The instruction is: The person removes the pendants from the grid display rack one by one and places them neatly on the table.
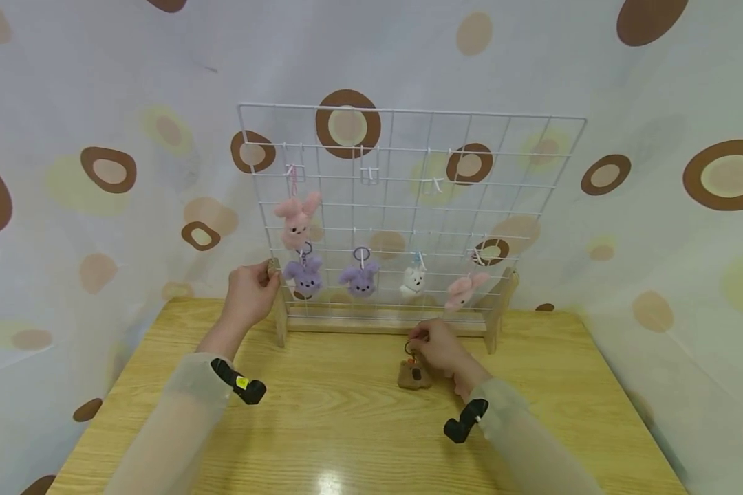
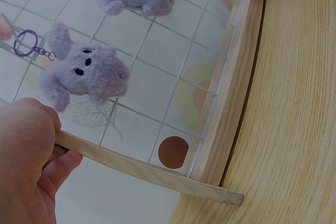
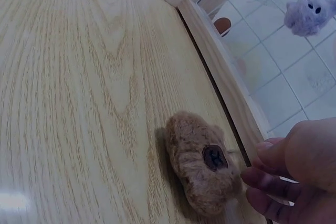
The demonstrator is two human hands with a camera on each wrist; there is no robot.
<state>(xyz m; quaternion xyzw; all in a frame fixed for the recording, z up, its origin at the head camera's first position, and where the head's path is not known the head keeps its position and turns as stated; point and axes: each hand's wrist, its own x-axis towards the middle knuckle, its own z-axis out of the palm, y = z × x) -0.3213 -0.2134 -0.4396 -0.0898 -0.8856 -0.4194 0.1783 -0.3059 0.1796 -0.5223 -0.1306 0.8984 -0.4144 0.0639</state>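
Observation:
My left hand (image 1: 250,294) grips the left wooden post (image 2: 152,174) of a white wire grid rack (image 1: 384,206). A brown plush keychain (image 3: 197,161) lies on the table before the rack's base. By its ring, my right hand (image 1: 439,347) has thumb and fingers close together, pinching the ring in the head view. On the grid hang a pink bunny (image 1: 296,223), two purple plush keychains (image 1: 305,276) (image 1: 360,278), a white plush (image 1: 413,280) and another pink plush (image 1: 464,290).
Empty white hooks (image 1: 369,174) (image 1: 434,184) sit on the grid's upper rows. The rack's wooden base bar (image 1: 353,328) runs along the back of the table (image 1: 334,412). Behind stands a patterned curtain (image 1: 130,82). Something pinkish shows under my right wrist.

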